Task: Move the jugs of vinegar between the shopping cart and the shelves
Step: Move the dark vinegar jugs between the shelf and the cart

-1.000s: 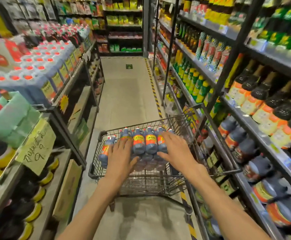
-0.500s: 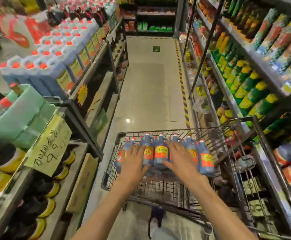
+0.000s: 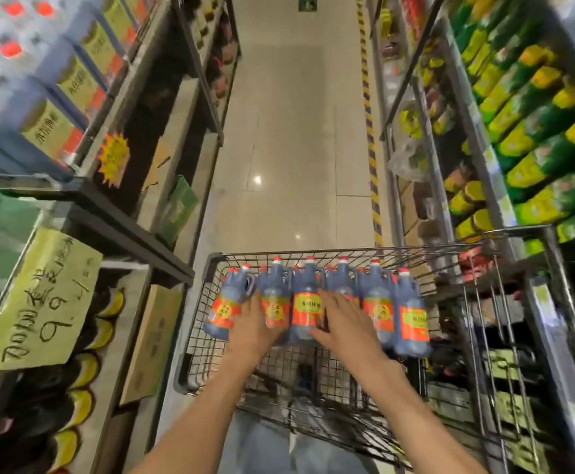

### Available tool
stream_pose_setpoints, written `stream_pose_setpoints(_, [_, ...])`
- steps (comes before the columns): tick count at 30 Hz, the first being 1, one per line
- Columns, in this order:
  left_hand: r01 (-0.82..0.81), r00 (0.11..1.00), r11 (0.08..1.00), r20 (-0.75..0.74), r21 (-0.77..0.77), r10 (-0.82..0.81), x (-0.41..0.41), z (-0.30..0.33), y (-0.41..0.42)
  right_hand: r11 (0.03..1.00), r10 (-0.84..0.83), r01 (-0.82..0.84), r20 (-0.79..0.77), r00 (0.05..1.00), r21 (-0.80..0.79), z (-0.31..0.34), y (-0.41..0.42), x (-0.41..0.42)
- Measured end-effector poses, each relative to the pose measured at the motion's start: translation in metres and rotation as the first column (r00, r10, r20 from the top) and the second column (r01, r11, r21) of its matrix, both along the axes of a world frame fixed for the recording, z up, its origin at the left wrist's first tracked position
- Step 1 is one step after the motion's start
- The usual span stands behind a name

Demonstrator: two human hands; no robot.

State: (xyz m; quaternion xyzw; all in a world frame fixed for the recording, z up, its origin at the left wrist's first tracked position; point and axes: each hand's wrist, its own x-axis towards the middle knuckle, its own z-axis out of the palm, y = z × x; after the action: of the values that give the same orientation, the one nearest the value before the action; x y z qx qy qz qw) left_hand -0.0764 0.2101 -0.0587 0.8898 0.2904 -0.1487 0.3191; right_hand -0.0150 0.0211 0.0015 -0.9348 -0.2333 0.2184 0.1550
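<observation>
Several dark vinegar jugs [image 3: 378,309] with red caps and orange labels stand in a row at the far end of the wire shopping cart [image 3: 347,250]. Both of my arms reach into the cart. My left hand [image 3: 253,328] rests against the jugs at the left of the row, its fingers pointing up between two of them. My right hand [image 3: 342,323] lies with spread, straight fingers on the middle jugs. The lower parts of those jugs are hidden behind my hands.
Shelves with white red-capped jugs [image 3: 57,73] and a handwritten yellow price sign [image 3: 36,299] line the left. Green and yellow bottles [image 3: 536,131] fill the right shelves close beside the cart. The tiled aisle floor [image 3: 296,131] runs ahead, with striped tape [image 3: 370,131] on its right.
The view has tilted down and the cart sits more to the right. Both hands stay on the jugs, now slightly closer together on the middle of the row.
</observation>
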Motion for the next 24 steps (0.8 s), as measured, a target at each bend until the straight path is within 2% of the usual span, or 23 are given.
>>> stream_pose_setpoints(1, [-0.042,0.999,0.997,0.008,-0.069,0.043,0.004,-0.017,0.003,1.0,-0.011,0.011,-0.011,1.0,0.012,-0.004,-0.002,0.002])
stream_pose_setpoints(3, [-0.131,0.991,0.969,-0.016,-0.209,0.13,0.006,-0.09,0.019,0.998,-0.049,0.051,-0.044,0.998,0.027,-0.012,-0.005,0.005])
stream_pose_setpoints(4, [-0.144,0.99,0.961,-0.025,-0.236,0.142,0.006,-0.12,0.024,0.996,-0.075,0.078,-0.066,0.995,0.04,-0.015,-0.006,0.005])
stream_pose_setpoints(6, [-0.164,0.986,0.952,-0.067,-0.257,0.152,0.005,-0.135,0.024,0.991,-0.116,0.122,-0.095,0.989,0.058,-0.019,-0.009,0.002])
stream_pose_setpoints(10, [-0.25,0.968,0.916,-0.068,-0.313,0.241,0.015,-0.082,0.009,0.978,-0.19,0.203,-0.184,0.964,0.055,-0.023,-0.011,-0.007])
stream_pose_setpoints(13, [-0.242,0.97,0.897,-0.083,-0.369,0.227,0.014,-0.103,0.021,0.958,-0.261,0.282,-0.262,0.929,0.046,-0.032,-0.006,-0.012])
stream_pose_setpoints(17, [-0.238,0.971,0.864,-0.103,-0.444,0.215,0.011,-0.044,0.025,0.903,-0.374,0.425,-0.375,0.848,0.06,-0.049,0.013,-0.009])
stream_pose_setpoints(21, [-0.298,0.952,0.806,-0.095,-0.512,0.292,-0.017,-0.013,0.035,0.837,-0.517,0.547,-0.318,0.795,0.006,-0.081,0.045,-0.003])
stream_pose_setpoints(24, [-0.359,0.93,0.779,-0.127,-0.513,0.345,-0.039,-0.009,0.052,0.786,-0.616,0.607,-0.22,0.756,-0.113,-0.101,0.072,-0.005])
